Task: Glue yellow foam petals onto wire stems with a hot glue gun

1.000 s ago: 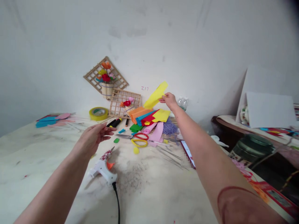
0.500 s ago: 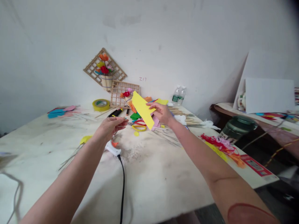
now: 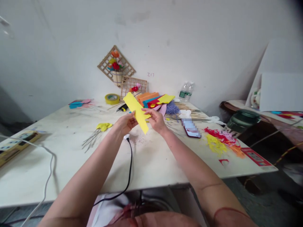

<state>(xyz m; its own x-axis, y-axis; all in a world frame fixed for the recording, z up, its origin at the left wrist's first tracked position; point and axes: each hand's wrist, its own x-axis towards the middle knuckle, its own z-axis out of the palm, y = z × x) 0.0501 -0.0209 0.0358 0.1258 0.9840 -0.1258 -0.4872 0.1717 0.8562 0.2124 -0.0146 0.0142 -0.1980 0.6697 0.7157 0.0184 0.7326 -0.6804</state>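
Observation:
I hold a long yellow foam sheet (image 3: 136, 111) slanted above the white table (image 3: 153, 160), with both hands on it. My left hand (image 3: 126, 123) pinches its lower left edge. My right hand (image 3: 156, 119) grips its right edge with closed fingers. Behind the sheet lies a pile of coloured foam sheets (image 3: 153, 99), orange, blue, red and yellow. A black cord (image 3: 129, 170) runs from under my hands off the table's front edge; the tool at its end is mostly hidden.
A tape roll (image 3: 112, 98) and two wooden lattice frames (image 3: 117, 66) with foam flowers stand by the wall. A phone (image 3: 191, 129), foam scraps (image 3: 220, 140) and a water bottle (image 3: 186, 90) lie to the right. Thin wires (image 3: 91, 140) and a power strip (image 3: 16, 145) lie left.
My right hand drew the yellow sheet back from over the pile toward me, and my left hand came up and took hold of it. The view pulled back from the table.

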